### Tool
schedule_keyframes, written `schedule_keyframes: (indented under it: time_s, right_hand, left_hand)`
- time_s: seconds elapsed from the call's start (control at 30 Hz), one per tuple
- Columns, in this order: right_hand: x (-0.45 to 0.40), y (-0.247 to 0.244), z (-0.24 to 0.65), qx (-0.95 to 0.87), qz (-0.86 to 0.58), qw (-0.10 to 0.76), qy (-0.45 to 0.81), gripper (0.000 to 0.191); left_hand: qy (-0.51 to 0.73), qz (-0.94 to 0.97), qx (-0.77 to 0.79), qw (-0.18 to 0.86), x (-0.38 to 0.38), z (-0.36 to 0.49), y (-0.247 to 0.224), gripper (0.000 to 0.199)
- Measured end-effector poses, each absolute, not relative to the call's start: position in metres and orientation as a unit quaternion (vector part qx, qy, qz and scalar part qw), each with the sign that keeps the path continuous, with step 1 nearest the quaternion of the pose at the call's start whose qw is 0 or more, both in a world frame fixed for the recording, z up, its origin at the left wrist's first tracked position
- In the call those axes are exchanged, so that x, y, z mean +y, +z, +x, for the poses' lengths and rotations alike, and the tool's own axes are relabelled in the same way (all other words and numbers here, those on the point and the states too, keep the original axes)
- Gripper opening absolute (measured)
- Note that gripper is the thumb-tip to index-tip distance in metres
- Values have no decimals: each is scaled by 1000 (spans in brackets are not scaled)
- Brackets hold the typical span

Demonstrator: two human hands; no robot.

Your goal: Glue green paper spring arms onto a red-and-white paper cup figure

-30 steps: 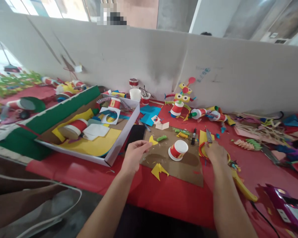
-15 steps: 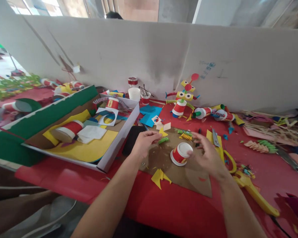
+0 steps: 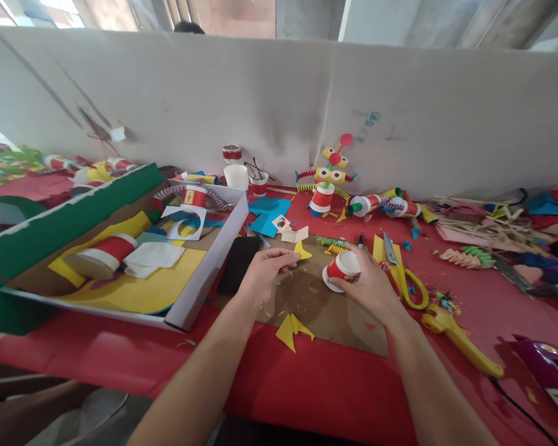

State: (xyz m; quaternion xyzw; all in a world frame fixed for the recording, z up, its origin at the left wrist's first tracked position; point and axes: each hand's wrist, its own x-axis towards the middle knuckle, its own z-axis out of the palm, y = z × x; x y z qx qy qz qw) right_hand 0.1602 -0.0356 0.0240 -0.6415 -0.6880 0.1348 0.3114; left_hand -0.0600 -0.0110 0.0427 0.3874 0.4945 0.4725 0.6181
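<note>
Between the fingertips of my left hand (image 3: 270,272) is a yellow paper piece (image 3: 302,251) with pointed corners. A bit of green folded paper shows just beneath it. My right hand (image 3: 371,282) is wrapped round a red and white paper cup (image 3: 342,267), which tilts with its base toward the upper right. Both hands are over a brown cardboard sheet (image 3: 325,322). Behind the cup lie green and yellow folded paper strips (image 3: 333,246). Yellow paper scraps (image 3: 292,331) lie at the board's front edge.
An open box (image 3: 190,303) of paper and cups stands at left, beside a black phone (image 3: 239,266). Yellow-handled scissors (image 3: 407,279), a yellow glue gun (image 3: 462,341) and a purple power strip (image 3: 549,371) lie at right. A paper-cup figure (image 3: 323,198) stands at the back.
My right hand has closed round the paper cup, which now tilts. My left hand still pinches the yellow piece. The camera view has shifted to the right.
</note>
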Motion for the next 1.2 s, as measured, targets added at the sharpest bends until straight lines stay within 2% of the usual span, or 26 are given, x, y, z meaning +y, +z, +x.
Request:
schedule_keyframes:
  time_s: [0.07, 0.13, 0.27, 0.37, 0.47, 0.67, 0.83, 0.93, 1.2]
  right_hand:
    - [-41, 32, 151, -676, -623, 384, 87, 62]
    - [-48, 42, 136, -652, -585, 470, 110, 49]
    - [-54, 52, 103, -542, -512, 554, 371, 34]
    - [-49, 51, 95, -489, -490, 574, 438, 26]
    - [-46, 49, 104, -480, -501, 561, 451, 24]
    - [-48, 49, 124, -554, -505, 449, 486, 21]
    - [-48, 45, 126, -601, -501, 400, 477, 18]
    - [-48, 44, 125, -600, -494, 394, 491, 18]
    - [-50, 41, 120, -551, -479, 433, 528, 20]
  left_hand:
    - [477, 383, 489, 622, -13, -57, 46, 15]
    - [486, 372, 480, 628, -16, -52, 50, 16]
    - [501, 357, 444, 651, -22, -38, 58, 18]
    - [493, 385, 419, 658, -27, -30, 61, 16]
    - [474, 431, 419, 643, -29, -30, 61, 14]
    - [392, 517, 413, 639, -23, -48, 59, 17]
    - [337, 579, 436, 601, -20, -50, 52, 15]
    - [335, 589, 430, 597, -22, -49, 52, 14]
    - [383, 484, 416, 668, -25, -46, 60, 18]
